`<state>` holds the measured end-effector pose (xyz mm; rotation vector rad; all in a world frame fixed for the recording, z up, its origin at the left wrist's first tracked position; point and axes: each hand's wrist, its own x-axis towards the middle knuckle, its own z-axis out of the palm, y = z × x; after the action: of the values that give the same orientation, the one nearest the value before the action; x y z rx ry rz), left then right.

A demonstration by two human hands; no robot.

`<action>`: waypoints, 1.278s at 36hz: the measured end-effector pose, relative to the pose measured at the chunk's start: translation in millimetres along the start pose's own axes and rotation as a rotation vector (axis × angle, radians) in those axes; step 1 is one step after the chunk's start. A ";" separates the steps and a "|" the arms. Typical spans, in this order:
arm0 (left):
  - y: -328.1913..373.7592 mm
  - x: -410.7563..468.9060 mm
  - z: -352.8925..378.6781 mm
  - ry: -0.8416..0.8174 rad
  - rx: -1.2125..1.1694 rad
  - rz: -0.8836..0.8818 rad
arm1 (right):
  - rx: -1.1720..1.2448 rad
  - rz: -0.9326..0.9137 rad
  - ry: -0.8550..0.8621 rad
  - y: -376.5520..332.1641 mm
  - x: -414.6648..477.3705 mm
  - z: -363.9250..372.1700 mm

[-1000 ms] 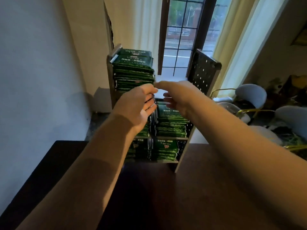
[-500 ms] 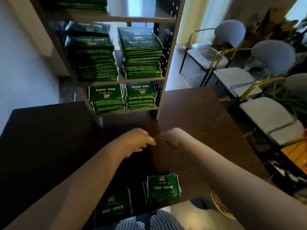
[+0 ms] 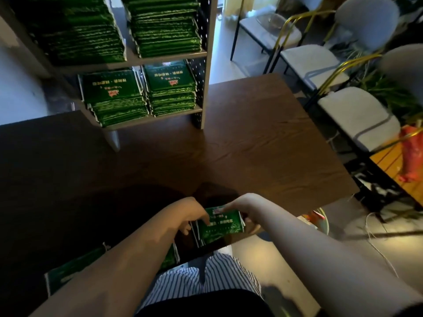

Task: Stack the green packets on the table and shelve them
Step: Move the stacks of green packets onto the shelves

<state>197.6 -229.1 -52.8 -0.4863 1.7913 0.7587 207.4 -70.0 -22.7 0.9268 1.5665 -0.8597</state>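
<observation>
Green packets (image 3: 219, 228), a small stack at the table's (image 3: 263, 145) near edge, pinched end to end: left hand (image 3: 194, 216) on one short side, right hand (image 3: 240, 205) on the other. Another packet (image 3: 68, 273) lies leftward, nearer the left hand; shelf (image 3: 207, 72) well ahead.

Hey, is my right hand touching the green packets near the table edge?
Touching. Head view: the right hand has fingers lying on the green packets.

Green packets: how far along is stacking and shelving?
Done: the shelf already holds several stacks. In hand: the left hand and right hand grip a small pile at the near edge of the table. Left: loose packets under the left forearm, then shelving.
</observation>
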 end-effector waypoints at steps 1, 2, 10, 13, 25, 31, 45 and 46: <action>0.3 1.3 3.0 -0.015 -0.028 -0.011 | 0.024 0.009 -0.013 1.1 5.7 -1.2; 0.4 3.2 6.2 -0.024 -0.048 -0.019 | 0.036 0.004 -0.017 2.5 10.0 -1.7; -1.7 28.9 13.6 0.118 -0.336 0.034 | 0.123 -0.076 -0.007 -2.0 13.8 0.2; -7.3 45.9 9.2 0.154 -0.457 0.059 | 0.197 -0.104 0.017 -6.8 19.1 1.2; -0.1 15.7 -19.9 0.073 -0.589 0.110 | 0.357 -0.201 -0.025 -35.8 22.6 -0.4; 20.9 -4.5 -48.9 0.112 -0.595 0.218 | 0.280 -0.330 -0.006 -65.5 2.4 -4.8; 62.0 -120.3 -141.4 0.098 -0.709 0.448 | -0.155 -0.607 0.122 -151.1 -131.2 -34.2; 61.2 -127.5 -145.6 0.096 -0.730 0.480 | -0.177 -0.629 0.134 -156.1 -138.3 -35.3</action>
<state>101.8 -291.8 114.7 -0.5686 1.6975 1.7744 69.7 -124.1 128.4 0.3615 2.0586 -1.0792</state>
